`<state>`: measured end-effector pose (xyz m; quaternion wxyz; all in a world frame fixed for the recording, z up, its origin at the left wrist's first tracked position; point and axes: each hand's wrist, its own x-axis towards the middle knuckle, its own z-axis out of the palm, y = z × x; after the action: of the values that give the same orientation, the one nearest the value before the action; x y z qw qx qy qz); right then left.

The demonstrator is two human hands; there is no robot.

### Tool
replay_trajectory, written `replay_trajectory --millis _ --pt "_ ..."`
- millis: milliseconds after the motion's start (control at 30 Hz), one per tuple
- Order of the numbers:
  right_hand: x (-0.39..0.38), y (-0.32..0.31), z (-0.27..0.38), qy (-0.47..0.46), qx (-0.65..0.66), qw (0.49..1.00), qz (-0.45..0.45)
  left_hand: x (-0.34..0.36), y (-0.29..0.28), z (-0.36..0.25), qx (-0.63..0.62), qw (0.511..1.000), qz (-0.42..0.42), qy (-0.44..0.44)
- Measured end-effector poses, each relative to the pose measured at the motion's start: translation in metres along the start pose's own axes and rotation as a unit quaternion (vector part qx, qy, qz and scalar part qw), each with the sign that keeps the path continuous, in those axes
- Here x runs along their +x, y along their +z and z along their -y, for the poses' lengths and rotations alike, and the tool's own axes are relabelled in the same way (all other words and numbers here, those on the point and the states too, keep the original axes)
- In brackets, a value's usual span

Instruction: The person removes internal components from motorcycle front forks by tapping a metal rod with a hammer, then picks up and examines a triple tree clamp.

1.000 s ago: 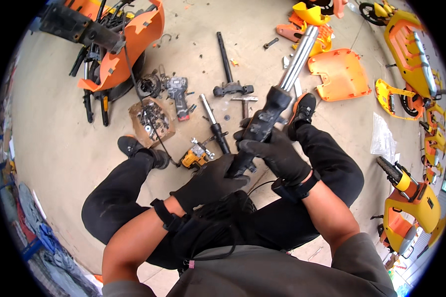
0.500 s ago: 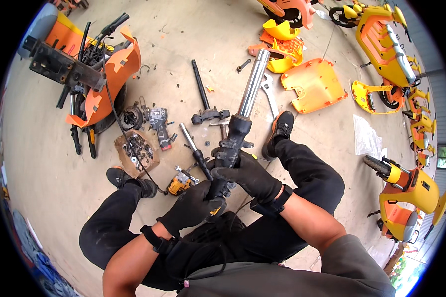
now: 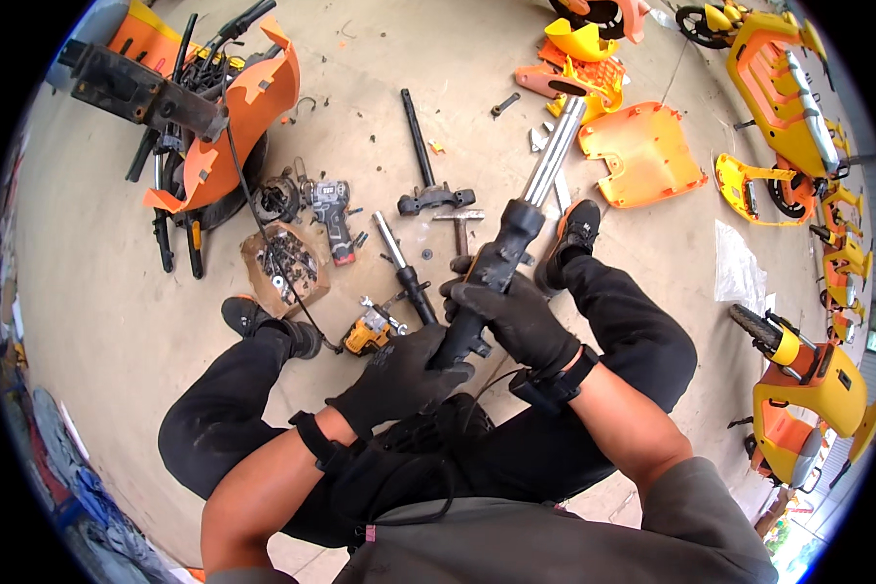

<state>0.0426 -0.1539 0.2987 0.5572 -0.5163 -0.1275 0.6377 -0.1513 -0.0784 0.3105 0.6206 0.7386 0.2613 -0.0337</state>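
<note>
Both my gloved hands hold a fork leg (image 3: 505, 250), a black lower tube with a shiny chrome shaft that points up and to the right. My left hand (image 3: 399, 380) wraps round its lower end. Higher up, my right hand (image 3: 526, 319) grips the black tube near its side lugs. Just beyond my left hand a second, smaller fork leg (image 3: 403, 268) lies on the floor. Close by sits a yellow power tool (image 3: 368, 331) with a wrench beside it.
A box of small hardware (image 3: 285, 271) and a grey impact driver (image 3: 333, 220) lie at the left. Beyond my hands are a fork stem (image 3: 420, 146) and a hammer (image 3: 459, 229). Orange panels (image 3: 642, 156) and scooters (image 3: 813, 389) stand right; a partly dismantled scooter (image 3: 229, 146) is far left.
The fork leg has shifted right and turned about its length, so its lugs face differently. Both hands moved slightly right with it. The surrounding scene has shifted a little in view.
</note>
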Motion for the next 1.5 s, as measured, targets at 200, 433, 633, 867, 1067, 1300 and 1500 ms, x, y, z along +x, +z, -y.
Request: replay_trajectory --millis 200,433,633,867,1067,1300,1500 --pt "-0.004 -0.008 0.032 -0.02 0.046 0.998 -0.029 0.044 -0.047 0.003 -0.068 0.996 -0.029 -0.05" --pt "-0.013 -0.004 0.047 -0.026 0.002 0.998 -0.05 0.177 -0.115 0.184 0.265 0.944 -0.178 0.083" --pt "-0.009 -0.024 0.056 -0.001 -0.037 0.995 -0.091 0.252 -0.1 0.214 -0.096 0.959 -0.153 -0.217" --pt "0.006 -0.024 0.051 0.069 0.011 0.99 -0.122 0.305 -0.087 0.235 -0.313 0.897 -0.065 -0.306" --pt "0.022 -0.022 0.061 0.174 0.032 0.974 -0.142 0.308 -0.101 0.244 -0.307 0.896 0.046 -0.317" --pt "0.009 -0.028 0.053 0.163 0.09 0.981 -0.056 0.275 -0.091 0.176 -0.208 0.952 -0.018 -0.222" --pt "-0.015 -0.027 0.042 0.101 0.083 0.991 0.013 0.216 -0.088 0.081 -0.227 0.964 -0.011 -0.136"
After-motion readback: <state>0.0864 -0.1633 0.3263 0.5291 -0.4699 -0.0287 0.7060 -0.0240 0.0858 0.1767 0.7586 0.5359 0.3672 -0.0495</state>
